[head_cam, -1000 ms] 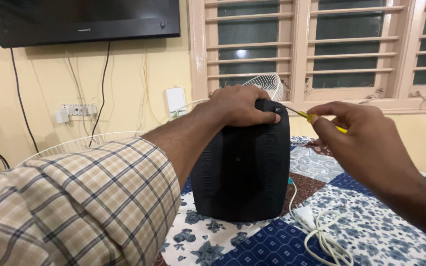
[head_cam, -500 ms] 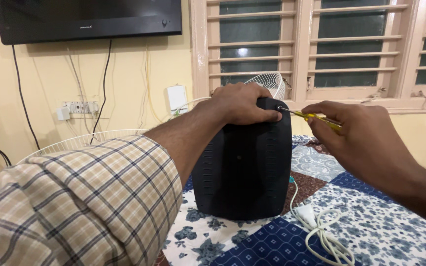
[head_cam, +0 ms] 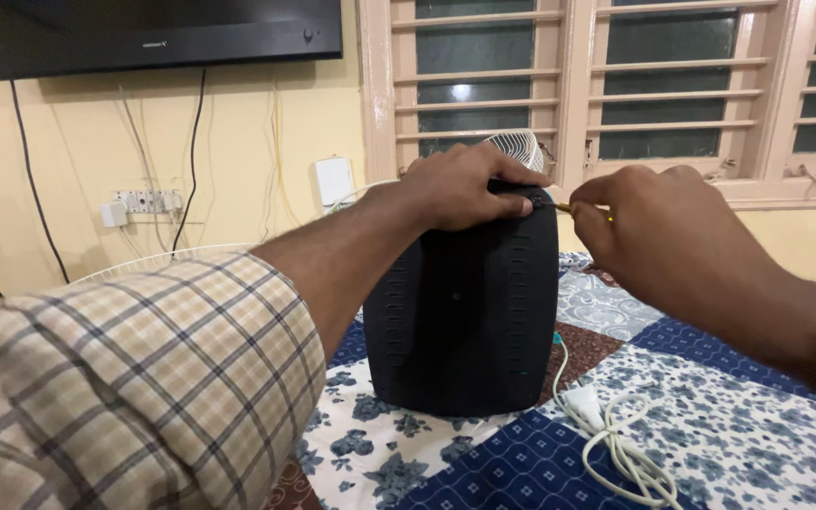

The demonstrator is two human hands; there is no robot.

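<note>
My left hand [head_cam: 465,184] presses flat on top of the black ribbed plastic housing [head_cam: 465,302], fingers spread and curved over its rounded edge. My right hand [head_cam: 654,222] is clenched around a thin yellow screwdriver [head_cam: 578,210], its tip just beside my left fingertips [head_cam: 521,203]. I think the tip can slip off the smooth plastic and hit these fingers if I push crooked. A white cord [head_cam: 616,434] lies loose below my right hand on the soft quilt [head_cam: 729,397].
</note>
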